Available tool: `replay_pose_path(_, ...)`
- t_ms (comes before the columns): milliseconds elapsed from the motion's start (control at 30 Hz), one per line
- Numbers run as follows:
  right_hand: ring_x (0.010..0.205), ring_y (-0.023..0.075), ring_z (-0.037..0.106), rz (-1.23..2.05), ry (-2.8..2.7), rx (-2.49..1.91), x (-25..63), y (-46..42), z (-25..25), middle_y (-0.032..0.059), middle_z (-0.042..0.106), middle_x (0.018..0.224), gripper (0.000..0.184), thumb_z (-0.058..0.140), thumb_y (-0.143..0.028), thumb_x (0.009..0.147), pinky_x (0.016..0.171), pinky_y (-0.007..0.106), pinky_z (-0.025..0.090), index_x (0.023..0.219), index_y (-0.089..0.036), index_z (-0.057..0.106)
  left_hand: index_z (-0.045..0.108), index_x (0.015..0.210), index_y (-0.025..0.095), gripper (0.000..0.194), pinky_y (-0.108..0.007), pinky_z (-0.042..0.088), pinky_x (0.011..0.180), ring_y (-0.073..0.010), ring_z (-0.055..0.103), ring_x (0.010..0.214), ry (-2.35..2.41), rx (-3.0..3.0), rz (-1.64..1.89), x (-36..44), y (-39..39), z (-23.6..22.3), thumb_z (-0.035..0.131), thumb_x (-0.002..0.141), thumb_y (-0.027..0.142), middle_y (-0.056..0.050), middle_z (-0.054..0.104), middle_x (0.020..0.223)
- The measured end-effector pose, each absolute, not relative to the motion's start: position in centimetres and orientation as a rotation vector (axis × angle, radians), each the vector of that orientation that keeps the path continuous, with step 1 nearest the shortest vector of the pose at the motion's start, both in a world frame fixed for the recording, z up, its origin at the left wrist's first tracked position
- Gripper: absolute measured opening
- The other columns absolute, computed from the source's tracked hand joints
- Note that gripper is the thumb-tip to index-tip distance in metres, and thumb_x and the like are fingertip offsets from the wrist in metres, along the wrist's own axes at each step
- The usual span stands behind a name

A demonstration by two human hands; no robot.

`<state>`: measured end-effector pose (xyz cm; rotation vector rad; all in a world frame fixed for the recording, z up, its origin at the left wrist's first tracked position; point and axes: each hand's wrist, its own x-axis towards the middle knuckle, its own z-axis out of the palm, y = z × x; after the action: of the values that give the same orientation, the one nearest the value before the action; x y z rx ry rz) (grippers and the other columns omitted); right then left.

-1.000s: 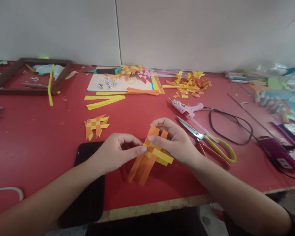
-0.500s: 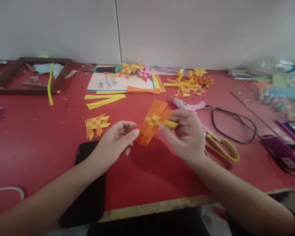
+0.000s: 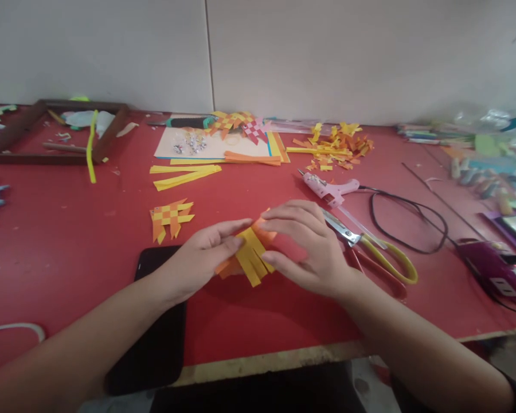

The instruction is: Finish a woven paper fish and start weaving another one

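Note:
Both my hands hold a woven piece of orange and yellow paper strips just above the red table. My left hand pinches its left side with thumb and fingers. My right hand curls over its right side, fingers above and thumb below. Yellow strip ends stick out toward me between the two hands. A finished woven orange and yellow piece lies on the table to the left of my left hand.
A black phone lies under my left forearm. Yellow-handled scissors and a pink glue gun with its black cord lie right of my right hand. Loose yellow strips, paper scraps, a card sheet and a wooden frame sit farther back.
The woven piece was lifted and turned in my right hand half a second ago while my left hand let go; now it is lower, turned, and held by both hands again.

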<state>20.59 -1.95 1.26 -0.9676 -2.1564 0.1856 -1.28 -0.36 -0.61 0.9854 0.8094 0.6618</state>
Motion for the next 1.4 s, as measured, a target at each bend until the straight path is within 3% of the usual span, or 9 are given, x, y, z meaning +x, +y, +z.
replay_pose_path(100, 0.121, 0.0268, 0.055, 0.444, -2.225, -1.046, 20.7, -1.7, 1.1, 0.0083, 0.068, 0.120, 0.039, 0.068, -0.034, 0.087, 0.104, 0.048, 0.041, 0.123, -0.025, 0.058, 0.063, 0.129, 0.022, 0.041, -0.044, 0.047, 0.104, -0.0284, 0.059, 0.125, 0.780, 1.026, 0.562, -1.3, -0.6, -0.3, 0.064, 0.089, 0.030, -0.010, 0.065, 0.132)
replay_pose_path(233, 0.109, 0.0227, 0.059, 0.691, -2.254, -0.988, 20.8, -1.6, 1.1, 0.0072, 0.067, 0.111, 0.042, 0.070, -0.035, 0.085, 0.098, 0.044, 0.045, 0.123, -0.024, 0.057, 0.067, 0.123, 0.022, 0.037, -0.045, 0.046, 0.106, -0.0295, 0.056, 0.128, 0.743, 1.028, 0.493, -1.1, -0.8, 0.1, 0.067, 0.086, 0.027, -0.009, 0.067, 0.129)
replay_pose_path(533, 0.120, 0.0247, 0.054, 0.601, -2.309, -0.900, 21.0, -1.4, 0.9, 0.0074, 0.064, 0.124, 0.031, 0.071, -0.035, 0.085, 0.106, 0.048, 0.041, 0.115, -0.027, 0.069, 0.064, 0.123, 0.020, 0.037, -0.038, 0.058, 0.090, -0.0252, 0.072, 0.101, 0.815, 0.724, 0.524, -1.3, -0.2, 0.6, 0.063, 0.087, 0.018, -0.012, 0.073, 0.115)
replay_pose_path(733, 0.118, 0.0244, 0.056, 0.554, -2.278, -0.896, 21.1, -1.2, 0.6, 0.0068, 0.066, 0.122, 0.016, 0.069, -0.031, 0.087, 0.103, 0.049, 0.043, 0.100, -0.027, 0.075, 0.069, 0.115, 0.021, 0.030, -0.039, 0.054, 0.096, -0.0266, 0.067, 0.113, 0.794, 0.878, 0.524, -1.3, -0.2, 0.4, 0.066, 0.085, 0.023, -0.010, 0.071, 0.120)
replay_pose_path(900, 0.105, 0.0209, 0.062, 0.592, -2.222, -0.965, 20.8, -1.3, 0.7, 0.0064, 0.070, 0.107, 0.009, 0.069, -0.029, 0.087, 0.095, 0.042, 0.048, 0.090, -0.023, 0.075, 0.068, 0.115, 0.022, 0.029, -0.040, 0.048, 0.102, -0.0261, 0.061, 0.122, 0.829, 1.042, 0.502, -1.3, -0.4, -0.3, 0.066, 0.087, 0.029, -0.008, 0.069, 0.125)
replay_pose_path(1067, 0.097, 0.0191, 0.064, 0.639, -2.169, -1.089, 20.7, -1.4, 0.8, 0.0051, 0.069, 0.096, 0.017, 0.068, -0.030, 0.088, 0.088, 0.038, 0.050, 0.074, -0.022, 0.071, 0.066, 0.118, 0.022, 0.031, -0.040, 0.048, 0.101, -0.0257, 0.061, 0.122, 0.802, 1.128, 0.430, -1.1, -0.5, -0.1, 0.064, 0.089, 0.031, -0.008, 0.069, 0.125)
replay_pose_path(1400, 0.092, 0.0152, 0.064, 0.788, -2.083, -1.110, 20.5, -1.6, 0.5, 0.0041, 0.067, 0.095, 0.016, 0.068, -0.028, 0.087, 0.082, 0.031, 0.051, 0.074, -0.021, 0.073, 0.060, 0.127, 0.019, 0.050, -0.040, 0.052, 0.094, -0.0274, 0.064, 0.116, 0.848, 1.269, 0.361, -1.2, -0.5, 0.1, 0.074, 0.080, 0.032, -0.009, 0.069, 0.125)
